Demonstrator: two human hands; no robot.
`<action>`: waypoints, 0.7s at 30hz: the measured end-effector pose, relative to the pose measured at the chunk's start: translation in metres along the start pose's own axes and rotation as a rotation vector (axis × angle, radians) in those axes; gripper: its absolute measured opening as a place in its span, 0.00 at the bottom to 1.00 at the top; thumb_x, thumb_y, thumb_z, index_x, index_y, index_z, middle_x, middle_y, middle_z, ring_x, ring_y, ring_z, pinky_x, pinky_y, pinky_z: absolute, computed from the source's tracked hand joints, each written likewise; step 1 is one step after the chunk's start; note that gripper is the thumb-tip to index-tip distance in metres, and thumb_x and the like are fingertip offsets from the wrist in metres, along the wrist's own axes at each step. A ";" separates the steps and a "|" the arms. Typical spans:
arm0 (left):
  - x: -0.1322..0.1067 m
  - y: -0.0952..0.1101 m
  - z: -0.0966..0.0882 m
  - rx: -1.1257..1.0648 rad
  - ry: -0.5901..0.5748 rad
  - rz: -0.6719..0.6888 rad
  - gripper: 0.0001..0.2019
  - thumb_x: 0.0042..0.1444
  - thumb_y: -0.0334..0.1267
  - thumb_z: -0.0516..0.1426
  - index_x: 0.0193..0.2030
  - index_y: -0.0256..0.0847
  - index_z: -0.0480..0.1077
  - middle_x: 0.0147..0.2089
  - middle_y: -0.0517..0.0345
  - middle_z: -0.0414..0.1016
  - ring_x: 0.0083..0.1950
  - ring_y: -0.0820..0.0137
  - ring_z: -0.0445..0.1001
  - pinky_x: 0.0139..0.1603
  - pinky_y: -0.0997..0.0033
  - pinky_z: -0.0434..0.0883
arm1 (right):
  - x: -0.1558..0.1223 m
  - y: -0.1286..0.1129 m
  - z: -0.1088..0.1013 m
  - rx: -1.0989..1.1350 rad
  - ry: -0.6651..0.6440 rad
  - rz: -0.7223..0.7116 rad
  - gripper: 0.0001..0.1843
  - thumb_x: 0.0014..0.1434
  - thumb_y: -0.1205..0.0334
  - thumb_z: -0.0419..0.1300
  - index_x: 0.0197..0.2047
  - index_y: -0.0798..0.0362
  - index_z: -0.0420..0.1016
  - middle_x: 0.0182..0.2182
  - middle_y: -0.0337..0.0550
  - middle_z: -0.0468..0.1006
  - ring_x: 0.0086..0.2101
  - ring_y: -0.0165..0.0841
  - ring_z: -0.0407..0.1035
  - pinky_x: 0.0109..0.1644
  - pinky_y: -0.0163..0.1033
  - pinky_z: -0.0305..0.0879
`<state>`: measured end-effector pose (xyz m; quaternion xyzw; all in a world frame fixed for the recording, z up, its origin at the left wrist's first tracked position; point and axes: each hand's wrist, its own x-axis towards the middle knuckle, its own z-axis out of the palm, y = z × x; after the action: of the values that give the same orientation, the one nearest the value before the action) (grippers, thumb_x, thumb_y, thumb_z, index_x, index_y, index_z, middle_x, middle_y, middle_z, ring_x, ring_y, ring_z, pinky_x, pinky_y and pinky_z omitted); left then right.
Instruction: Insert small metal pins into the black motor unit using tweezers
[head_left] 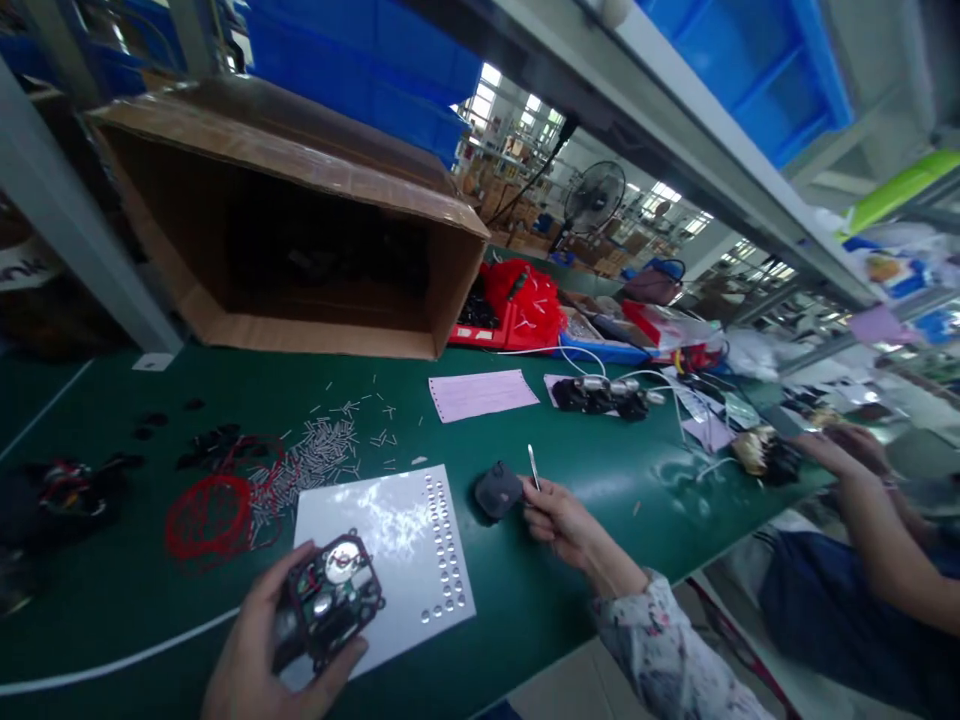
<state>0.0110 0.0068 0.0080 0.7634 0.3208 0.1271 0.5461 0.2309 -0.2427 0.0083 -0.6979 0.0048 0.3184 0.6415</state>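
My left hand (262, 640) is closed around an open black device housing (335, 592). A circuit board and round silvery parts show inside it. The housing is above the lower left of a white sheet (390, 530), which carries small round silvery discs (450, 565) in columns along its right side. To the right, my right hand (562, 522) pinches thin metal tweezers (534, 468), pointing up and away. A dark square cover (497, 491) lies just left of these fingertips; whether they touch it I cannot tell.
Small metal pins (322, 455) and a red wire coil (210, 515) lie left on the green table (600, 590). Behind stand a cardboard box (330, 335) and red bin (480, 335). A pink paper (484, 393) lies mid-table. A co-worker's hand (825, 455) is at the right.
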 end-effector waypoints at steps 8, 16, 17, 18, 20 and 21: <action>0.000 0.008 -0.003 0.032 -0.009 -0.022 0.36 0.38 0.50 0.62 0.56 0.43 0.60 0.51 0.49 0.67 0.48 0.52 0.71 0.51 0.50 0.72 | 0.015 -0.015 -0.016 -0.565 0.131 -0.266 0.19 0.54 0.71 0.55 0.49 0.53 0.74 0.47 0.50 0.70 0.35 0.33 0.69 0.36 0.36 0.66; -0.001 0.007 -0.002 0.026 -0.012 -0.032 0.34 0.39 0.51 0.61 0.55 0.45 0.59 0.51 0.51 0.66 0.48 0.54 0.71 0.51 0.52 0.71 | 0.004 -0.049 0.002 -1.851 -0.372 -0.650 0.39 0.56 0.77 0.51 0.66 0.35 0.49 0.56 0.48 0.65 0.30 0.33 0.72 0.31 0.37 0.66; -0.001 0.005 -0.002 0.021 -0.016 -0.019 0.34 0.40 0.50 0.61 0.55 0.45 0.60 0.51 0.52 0.67 0.47 0.55 0.71 0.51 0.53 0.72 | 0.007 -0.053 0.004 -1.841 -0.382 -0.634 0.36 0.56 0.74 0.56 0.64 0.39 0.54 0.54 0.48 0.66 0.31 0.34 0.72 0.32 0.37 0.66; 0.000 0.003 -0.002 0.019 -0.017 0.002 0.33 0.40 0.49 0.61 0.55 0.45 0.60 0.51 0.52 0.67 0.48 0.55 0.71 0.50 0.54 0.72 | 0.009 -0.056 0.006 -1.783 -0.372 -0.614 0.34 0.54 0.71 0.60 0.62 0.43 0.58 0.52 0.48 0.67 0.33 0.35 0.72 0.34 0.38 0.66; 0.001 -0.002 -0.003 0.046 -0.001 0.070 0.31 0.44 0.49 0.60 0.55 0.46 0.60 0.51 0.52 0.67 0.48 0.56 0.72 0.50 0.55 0.72 | 0.009 -0.059 0.012 -1.484 -0.324 -0.573 0.29 0.49 0.63 0.66 0.55 0.51 0.65 0.49 0.49 0.68 0.36 0.37 0.70 0.37 0.39 0.65; 0.002 -0.003 -0.004 0.082 0.017 0.124 0.30 0.46 0.50 0.59 0.56 0.46 0.60 0.51 0.52 0.68 0.48 0.56 0.72 0.49 0.55 0.72 | 0.007 -0.058 0.017 -1.230 -0.301 -0.540 0.26 0.50 0.58 0.66 0.51 0.53 0.67 0.45 0.47 0.69 0.34 0.35 0.68 0.36 0.38 0.64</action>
<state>0.0091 0.0113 0.0063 0.8025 0.2822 0.1538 0.5026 0.2533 -0.2148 0.0573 -0.8601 -0.4401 0.1856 0.1793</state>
